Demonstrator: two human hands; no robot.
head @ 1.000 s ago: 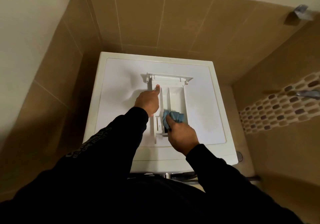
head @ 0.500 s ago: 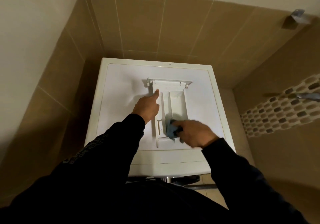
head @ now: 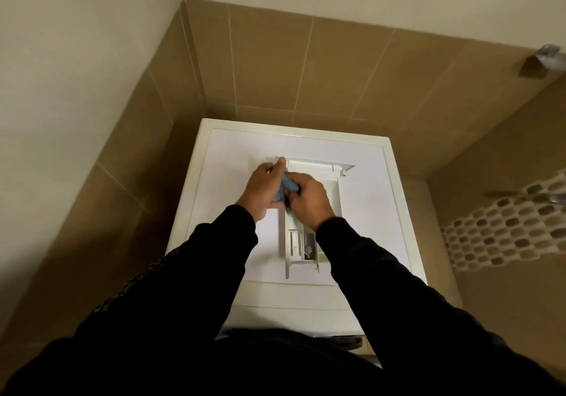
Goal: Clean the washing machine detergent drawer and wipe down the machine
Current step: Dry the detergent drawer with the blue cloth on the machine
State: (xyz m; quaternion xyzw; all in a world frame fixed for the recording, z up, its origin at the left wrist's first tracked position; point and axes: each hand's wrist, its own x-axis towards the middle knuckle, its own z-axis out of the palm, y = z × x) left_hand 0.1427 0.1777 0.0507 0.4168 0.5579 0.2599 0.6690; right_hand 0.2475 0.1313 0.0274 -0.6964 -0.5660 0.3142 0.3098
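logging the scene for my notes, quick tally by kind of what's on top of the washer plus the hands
detergent drawer: 1, lying on the washing machine top
blue cloth: 1
hands: 2, the left hand at the drawer's far left corner, the right hand with a grip on the cloth
total: 4

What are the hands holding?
The right hand holds a bunched blue cloth. The left hand grips the drawer by its far left corner.
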